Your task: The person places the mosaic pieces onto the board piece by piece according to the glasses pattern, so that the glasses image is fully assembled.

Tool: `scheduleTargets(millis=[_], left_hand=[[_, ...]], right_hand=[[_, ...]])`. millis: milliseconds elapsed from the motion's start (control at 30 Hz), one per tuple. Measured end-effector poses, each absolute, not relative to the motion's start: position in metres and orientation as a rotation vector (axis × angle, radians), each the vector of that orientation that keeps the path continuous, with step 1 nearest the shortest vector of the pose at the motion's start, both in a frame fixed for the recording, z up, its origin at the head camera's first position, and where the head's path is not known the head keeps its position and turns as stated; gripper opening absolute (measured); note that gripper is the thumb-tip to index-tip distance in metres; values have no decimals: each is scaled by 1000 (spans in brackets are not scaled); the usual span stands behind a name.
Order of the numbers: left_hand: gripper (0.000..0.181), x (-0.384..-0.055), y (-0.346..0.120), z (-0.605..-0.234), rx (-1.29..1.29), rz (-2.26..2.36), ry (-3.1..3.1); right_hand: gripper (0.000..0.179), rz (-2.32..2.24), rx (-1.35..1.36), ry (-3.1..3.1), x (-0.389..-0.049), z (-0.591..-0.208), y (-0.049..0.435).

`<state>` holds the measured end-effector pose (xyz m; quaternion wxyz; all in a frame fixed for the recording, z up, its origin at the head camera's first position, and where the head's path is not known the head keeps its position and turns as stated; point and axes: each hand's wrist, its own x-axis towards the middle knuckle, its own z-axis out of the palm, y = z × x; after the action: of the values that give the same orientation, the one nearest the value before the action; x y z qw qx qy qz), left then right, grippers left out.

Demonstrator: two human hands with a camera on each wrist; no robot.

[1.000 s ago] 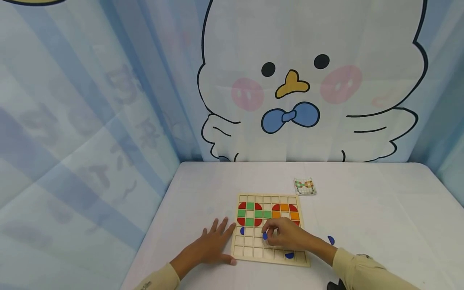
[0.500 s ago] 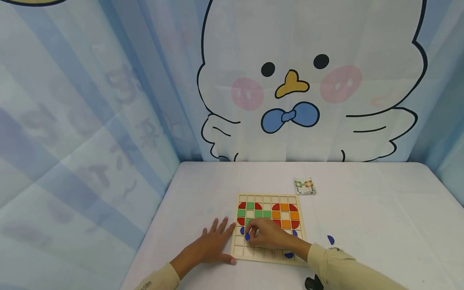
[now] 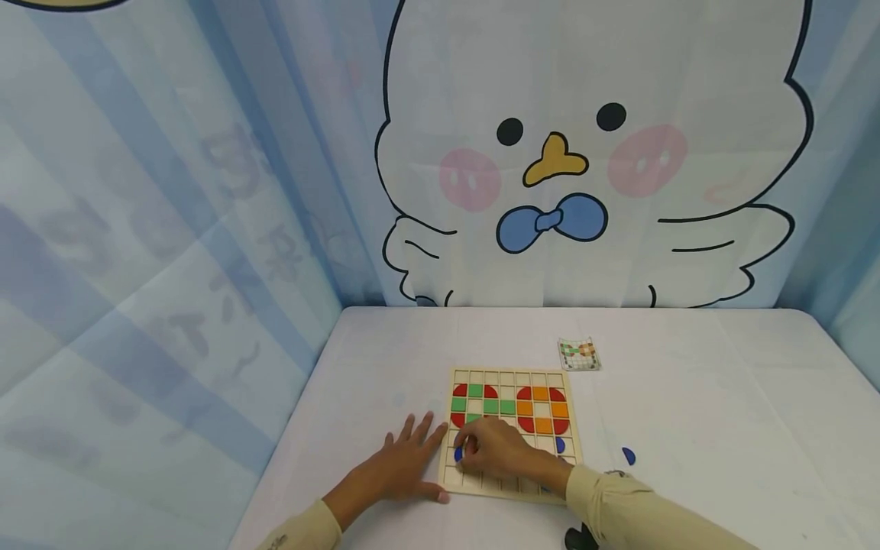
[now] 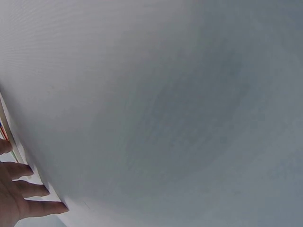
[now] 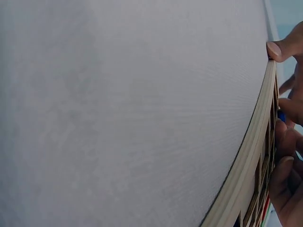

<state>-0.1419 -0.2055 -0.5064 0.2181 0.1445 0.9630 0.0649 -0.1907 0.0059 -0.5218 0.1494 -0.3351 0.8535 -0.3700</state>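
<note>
A wooden grid board (image 3: 505,376) lies on the white table, with red, green and orange pieces set in its upper squares. My right hand (image 3: 498,449) is over the board's left columns. It pinches a blue half-round piece (image 3: 458,454) between thumb and fingers, right at a square near the left edge; the blue also shows between the fingers in the right wrist view. Another blue piece (image 3: 560,444) sits in the board's right column, and the right forearm partly covers more blue near the lower right. My left hand (image 3: 406,462) rests flat, fingers spread, along the board's left edge.
One loose blue half-round piece (image 3: 629,456) lies on the table right of the board. A small pattern card (image 3: 580,354) is behind the board's upper right corner. Below my right sleeve is a black object (image 3: 580,538). A printed curtain (image 3: 550,275) hangs behind the table.
My right hand has moved left across the board with the blue piece, from the middle columns to the left edge. The left hand has stayed in place.
</note>
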Motion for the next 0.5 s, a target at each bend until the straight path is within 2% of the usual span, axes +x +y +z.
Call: scheduleTargets(millis=[500], left_hand=[[107, -142, -206, -508, 419, 172, 2673]], right_hand=[[11, -1033, -989, 2464, -192, -520, 5]])
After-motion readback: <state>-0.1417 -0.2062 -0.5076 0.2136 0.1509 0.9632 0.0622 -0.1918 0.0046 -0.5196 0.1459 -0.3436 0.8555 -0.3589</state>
